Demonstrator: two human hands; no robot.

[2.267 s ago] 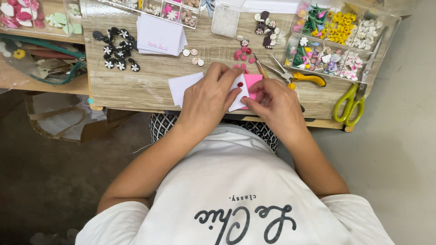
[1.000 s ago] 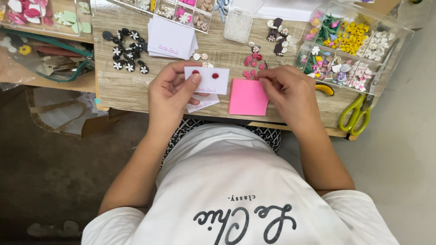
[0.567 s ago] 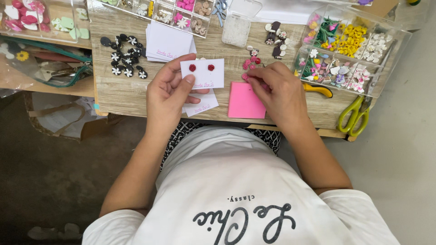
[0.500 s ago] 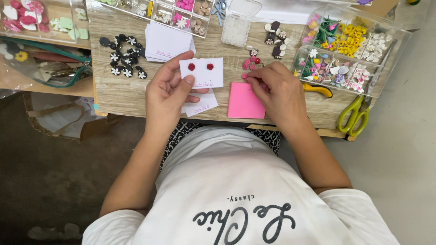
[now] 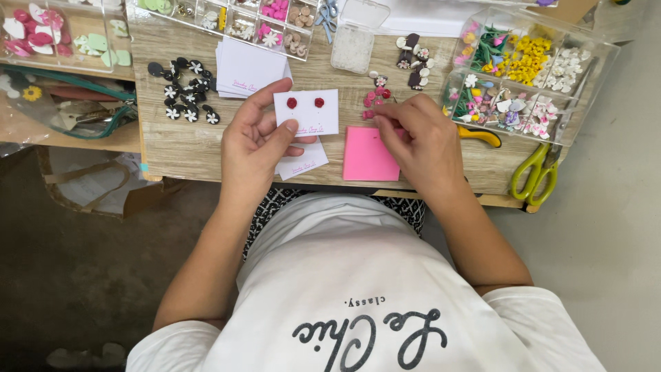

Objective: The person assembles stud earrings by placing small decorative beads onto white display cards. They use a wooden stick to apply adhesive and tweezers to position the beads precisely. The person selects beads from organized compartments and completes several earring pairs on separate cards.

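My left hand [image 5: 256,138] has its grip closed on a white earring card [image 5: 308,111] carrying two dark red studs, thumb on its lower edge. At three o'clock from the card, my right hand [image 5: 420,138] has its fingertips at the small pink beads [image 5: 375,103]. A pink pad [image 5: 369,153] lies on the desk [image 5: 182,141] beneath, green scissors [image 5: 536,171] at its three o'clock.

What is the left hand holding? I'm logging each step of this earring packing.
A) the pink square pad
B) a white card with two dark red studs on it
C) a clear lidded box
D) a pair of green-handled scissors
B: the left hand pinches a white card carrying two dark red studs, held above the table, while the pink pad lies flat beside the right hand.
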